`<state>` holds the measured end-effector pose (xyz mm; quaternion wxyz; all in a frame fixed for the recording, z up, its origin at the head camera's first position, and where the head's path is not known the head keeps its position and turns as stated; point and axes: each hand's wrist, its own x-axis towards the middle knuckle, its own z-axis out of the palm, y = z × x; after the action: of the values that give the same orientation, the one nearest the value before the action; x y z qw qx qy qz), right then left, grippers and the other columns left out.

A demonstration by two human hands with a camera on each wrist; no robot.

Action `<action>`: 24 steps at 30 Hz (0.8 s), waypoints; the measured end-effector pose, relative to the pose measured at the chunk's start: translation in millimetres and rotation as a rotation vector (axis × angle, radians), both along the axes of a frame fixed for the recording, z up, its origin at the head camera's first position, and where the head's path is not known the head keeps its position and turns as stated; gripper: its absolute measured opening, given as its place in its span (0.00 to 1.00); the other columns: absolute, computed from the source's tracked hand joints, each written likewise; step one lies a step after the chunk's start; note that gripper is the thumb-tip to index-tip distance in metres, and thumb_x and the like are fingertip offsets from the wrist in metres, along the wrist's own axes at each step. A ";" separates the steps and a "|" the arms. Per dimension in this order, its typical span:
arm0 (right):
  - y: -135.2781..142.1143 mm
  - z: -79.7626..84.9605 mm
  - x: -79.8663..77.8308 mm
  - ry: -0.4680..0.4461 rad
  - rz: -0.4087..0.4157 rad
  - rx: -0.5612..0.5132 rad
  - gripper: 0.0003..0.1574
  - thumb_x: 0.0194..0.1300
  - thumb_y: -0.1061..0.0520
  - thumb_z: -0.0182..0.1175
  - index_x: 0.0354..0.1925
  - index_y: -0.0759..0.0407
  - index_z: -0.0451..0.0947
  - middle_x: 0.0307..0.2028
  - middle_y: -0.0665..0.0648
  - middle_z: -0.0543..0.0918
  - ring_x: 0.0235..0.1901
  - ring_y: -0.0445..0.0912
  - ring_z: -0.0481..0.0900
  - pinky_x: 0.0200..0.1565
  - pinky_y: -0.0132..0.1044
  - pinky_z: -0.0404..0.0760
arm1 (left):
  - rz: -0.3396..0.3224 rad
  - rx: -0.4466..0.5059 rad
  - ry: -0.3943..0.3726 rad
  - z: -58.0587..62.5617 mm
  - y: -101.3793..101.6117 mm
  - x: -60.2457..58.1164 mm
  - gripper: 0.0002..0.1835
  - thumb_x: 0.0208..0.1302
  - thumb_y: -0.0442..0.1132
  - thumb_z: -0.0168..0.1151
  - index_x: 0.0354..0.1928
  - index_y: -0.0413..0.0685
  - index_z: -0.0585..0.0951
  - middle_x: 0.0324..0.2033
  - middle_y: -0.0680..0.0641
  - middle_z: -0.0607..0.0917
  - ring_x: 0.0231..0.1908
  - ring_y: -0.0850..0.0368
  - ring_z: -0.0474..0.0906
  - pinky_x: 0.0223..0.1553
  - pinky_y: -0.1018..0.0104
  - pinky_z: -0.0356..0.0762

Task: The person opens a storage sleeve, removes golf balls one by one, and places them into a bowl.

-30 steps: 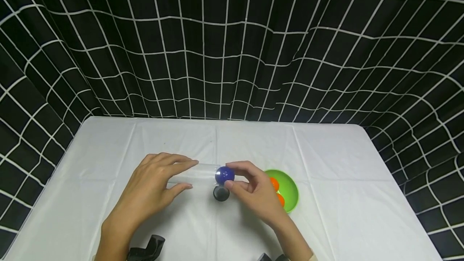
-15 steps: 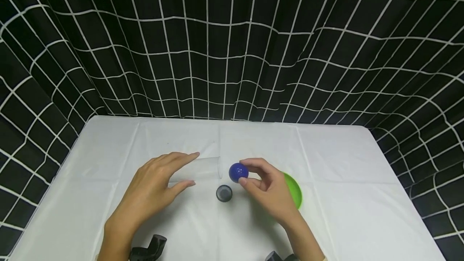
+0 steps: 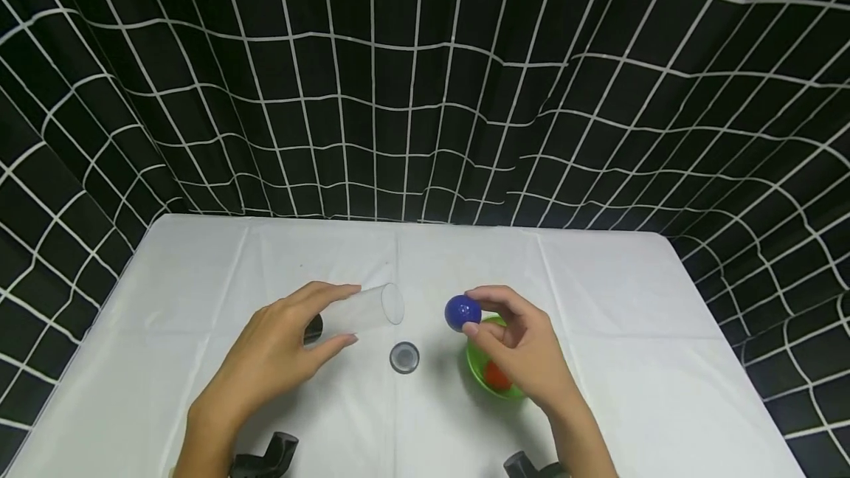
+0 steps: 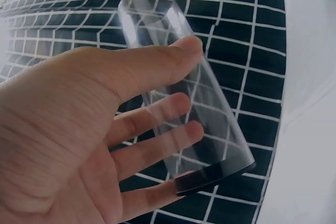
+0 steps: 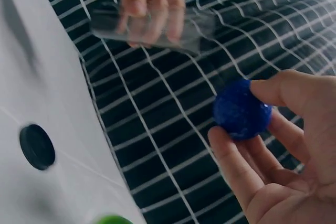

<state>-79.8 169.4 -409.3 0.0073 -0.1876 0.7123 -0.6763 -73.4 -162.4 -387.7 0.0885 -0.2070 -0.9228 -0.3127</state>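
Observation:
My left hand grips a clear cylinder between thumb and fingers, above the white table. Its rim at one end faces right, and a black base closes the other end. Nothing shows inside the cylinder in the left wrist view. To the right, my right hand pinches a glossy blue ball between thumb and fingertips, apart from the cylinder. A small dark round cap lies on the table between the hands. Partly behind the right hand is a green bowl with an orange ball in it.
The white cloth-covered table ends at a black curtain with a white grid. Black angled pieces show beneath both wrists, one at the left and one at the right.
The blue ball has come away from the cylinder's end and moved right in my right hand. The cylinder's rim end has turned more toward the head camera. The cap lies where it was.

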 end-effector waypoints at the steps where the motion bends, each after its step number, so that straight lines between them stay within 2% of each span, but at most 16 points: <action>1: 3.7 1.7 -0.1 0.001 -0.006 0.002 0.24 0.68 0.74 0.64 0.61 0.72 0.75 0.56 0.52 0.84 0.37 0.41 0.90 0.42 0.28 0.88 | 0.000 0.002 -0.011 -0.2 1.0 -0.5 0.29 0.63 0.47 0.78 0.66 0.65 0.82 0.58 0.62 0.87 0.58 0.58 0.87 0.57 0.53 0.86; 5: 18.8 8.1 0.1 0.007 -0.032 0.007 0.24 0.68 0.75 0.64 0.61 0.71 0.76 0.56 0.54 0.84 0.35 0.41 0.89 0.40 0.28 0.89 | 0.002 0.009 -0.049 -1.8 2.8 -2.8 0.29 0.62 0.49 0.79 0.65 0.63 0.82 0.59 0.62 0.87 0.61 0.59 0.86 0.62 0.54 0.84; 8: 27.8 10.4 0.3 0.025 -0.033 0.034 0.25 0.67 0.75 0.64 0.61 0.71 0.76 0.57 0.54 0.83 0.41 0.42 0.91 0.45 0.30 0.90 | 0.024 0.004 -0.062 -3.9 1.0 -3.0 0.29 0.61 0.50 0.79 0.64 0.62 0.81 0.58 0.62 0.87 0.61 0.60 0.85 0.63 0.55 0.83; 11: 36.4 9.4 1.8 0.056 -0.049 0.116 0.25 0.67 0.74 0.66 0.61 0.69 0.77 0.56 0.52 0.82 0.51 0.41 0.89 0.52 0.32 0.90 | 0.035 0.003 -0.058 -6.9 -1.3 -1.4 0.29 0.60 0.49 0.80 0.63 0.61 0.81 0.57 0.59 0.88 0.60 0.59 0.86 0.62 0.54 0.84; 14: 45.8 7.3 3.3 0.084 -0.088 0.235 0.24 0.66 0.71 0.69 0.60 0.66 0.80 0.56 0.51 0.82 0.56 0.38 0.85 0.54 0.32 0.89 | 0.043 0.001 -0.055 -10.8 -2.3 -0.7 0.29 0.61 0.48 0.80 0.63 0.60 0.80 0.56 0.57 0.89 0.59 0.57 0.86 0.60 0.52 0.84; 19: 58.2 2.9 4.0 0.085 -0.119 0.359 0.22 0.66 0.68 0.72 0.58 0.63 0.82 0.56 0.53 0.83 0.54 0.34 0.85 0.52 0.30 0.89 | 0.063 0.041 -0.061 -14.3 -4.0 -3.5 0.28 0.62 0.44 0.79 0.61 0.59 0.76 0.55 0.56 0.89 0.55 0.57 0.88 0.57 0.53 0.86; 24: 55.9 -4.3 2.7 0.072 -0.098 0.449 0.23 0.65 0.64 0.74 0.57 0.53 0.83 0.56 0.54 0.84 0.54 0.36 0.84 0.52 0.31 0.89 | 0.029 0.140 -0.115 -20.0 -6.3 -5.6 0.29 0.62 0.42 0.79 0.60 0.55 0.74 0.55 0.56 0.88 0.55 0.57 0.87 0.58 0.58 0.87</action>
<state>-77.1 225.3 -413.6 -0.0094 -0.1702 0.8530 -0.4933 -79.1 -168.7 -407.7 0.0540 -0.1685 -0.9052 -0.3863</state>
